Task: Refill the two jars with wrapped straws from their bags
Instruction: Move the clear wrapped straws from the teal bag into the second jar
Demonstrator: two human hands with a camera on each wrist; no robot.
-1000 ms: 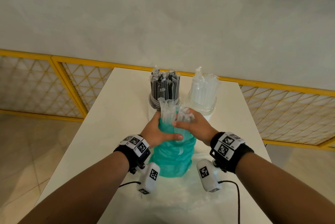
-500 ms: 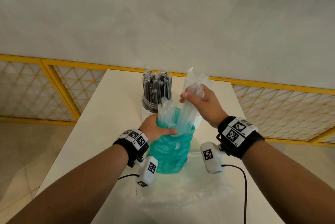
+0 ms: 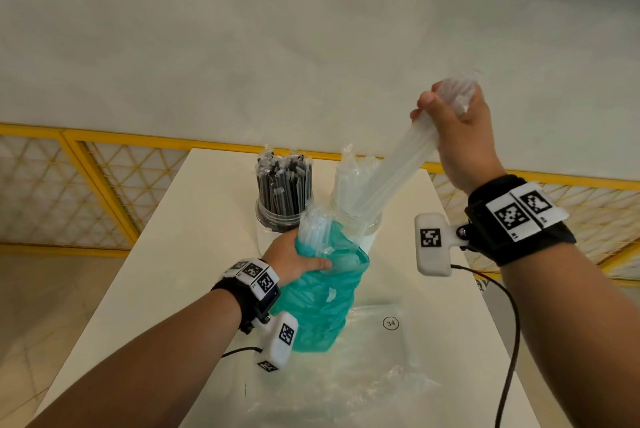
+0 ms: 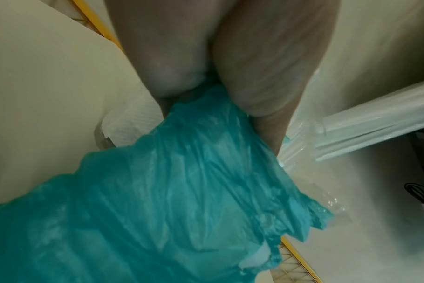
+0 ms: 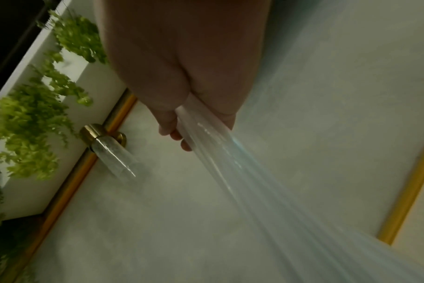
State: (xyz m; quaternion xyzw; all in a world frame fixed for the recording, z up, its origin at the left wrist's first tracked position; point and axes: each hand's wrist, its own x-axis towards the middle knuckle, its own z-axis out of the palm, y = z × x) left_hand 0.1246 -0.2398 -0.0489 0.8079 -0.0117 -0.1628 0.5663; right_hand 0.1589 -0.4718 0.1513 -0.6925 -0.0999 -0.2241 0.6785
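My left hand (image 3: 298, 259) grips the neck of an upright teal plastic bag (image 3: 323, 303) (image 4: 157, 201) with clear wrapped straws sticking out of its mouth. My right hand (image 3: 453, 122) is raised high and grips a bundle of clear wrapped straws (image 3: 391, 173) (image 5: 230, 168), whose lower ends still reach down to the bag mouth. Behind the bag stand two jars: the left jar (image 3: 282, 216) holds black wrapped straws, the right jar (image 3: 353, 219) holds clear wrapped straws and is partly hidden by the bag and the bundle.
The jars and bag stand on a white table (image 3: 180, 226). A flat clear plastic bag (image 3: 363, 358) lies on the table in front of the teal bag. Yellow lattice railing (image 3: 86, 185) runs behind and to both sides. Black cables (image 3: 509, 316) trail from both wrist cameras.
My right hand has risen up and to the right, drawing a bundle of clear straws out of the teal bag. My left hand keeps hold of the bag's neck.
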